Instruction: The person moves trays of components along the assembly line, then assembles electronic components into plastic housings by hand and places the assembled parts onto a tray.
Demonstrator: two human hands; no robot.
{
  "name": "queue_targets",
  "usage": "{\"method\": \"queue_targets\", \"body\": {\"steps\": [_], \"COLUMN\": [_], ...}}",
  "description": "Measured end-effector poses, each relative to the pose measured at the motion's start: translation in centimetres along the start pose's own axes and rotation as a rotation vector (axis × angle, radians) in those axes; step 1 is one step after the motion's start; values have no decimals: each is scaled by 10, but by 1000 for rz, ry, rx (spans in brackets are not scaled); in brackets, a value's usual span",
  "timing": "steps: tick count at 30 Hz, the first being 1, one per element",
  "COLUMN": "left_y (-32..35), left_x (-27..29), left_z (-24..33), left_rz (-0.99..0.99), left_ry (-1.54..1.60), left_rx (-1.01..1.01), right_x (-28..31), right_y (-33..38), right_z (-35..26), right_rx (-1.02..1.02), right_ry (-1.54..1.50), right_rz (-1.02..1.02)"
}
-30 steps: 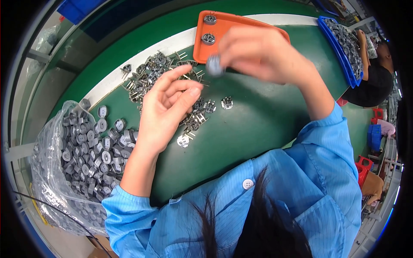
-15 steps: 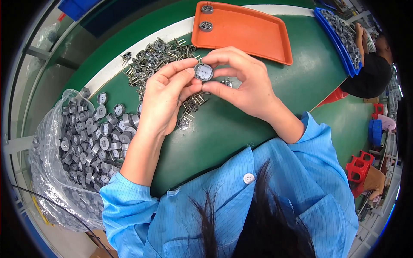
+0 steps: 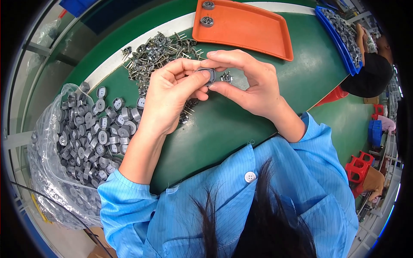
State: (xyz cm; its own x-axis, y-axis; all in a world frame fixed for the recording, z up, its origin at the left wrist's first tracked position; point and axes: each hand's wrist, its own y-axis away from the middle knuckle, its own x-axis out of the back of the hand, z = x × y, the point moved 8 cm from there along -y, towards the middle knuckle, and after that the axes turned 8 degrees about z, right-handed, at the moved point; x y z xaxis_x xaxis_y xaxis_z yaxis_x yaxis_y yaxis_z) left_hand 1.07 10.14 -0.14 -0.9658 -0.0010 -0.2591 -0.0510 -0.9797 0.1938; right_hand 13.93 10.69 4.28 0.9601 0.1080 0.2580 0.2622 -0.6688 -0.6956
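Both hands meet above the green table (image 3: pixel 241 129), pinching one small grey round part (image 3: pixel 208 74) between them — the left hand (image 3: pixel 170 96) closes its grip on it with thumb and forefinger, the right hand (image 3: pixel 247 84) clamps its far edge with fingertips. Just beyond lies a loose heap of metal pin pieces (image 3: pixel 161 49). To the left, a clear plastic bag (image 3: pixel 51 172) spills more grey round parts. An orange tray (image 3: pixel 245 26) further off carries two assembled pieces (image 3: pixel 208 13) — well apart from the hands.
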Motion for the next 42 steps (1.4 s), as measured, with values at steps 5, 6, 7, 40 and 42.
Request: {"method": "queue_targets", "body": {"steps": [5,6,7,40,42], "left_y": [0,1,2,3,8], "left_x": [2,0,0,-4,-6], "left_z": [-4,-4,-5,22,26], "left_rz": [-17,-23,-26,39,56], "left_ry": [81,88,89,-561,-615], "left_rx": [-46,-58,-52,-671,-761], "right_x": [-1,-1,-1,0,-1], "right_y": [-3,-1,0,-13,-13], "right_z": [-12,-17,-16,18,14], "right_rx": [152,184,178,-178,-157], "right_ry": [51,77,79,122,156], "right_rz": [-4,-17,-16,-124,-123]}}
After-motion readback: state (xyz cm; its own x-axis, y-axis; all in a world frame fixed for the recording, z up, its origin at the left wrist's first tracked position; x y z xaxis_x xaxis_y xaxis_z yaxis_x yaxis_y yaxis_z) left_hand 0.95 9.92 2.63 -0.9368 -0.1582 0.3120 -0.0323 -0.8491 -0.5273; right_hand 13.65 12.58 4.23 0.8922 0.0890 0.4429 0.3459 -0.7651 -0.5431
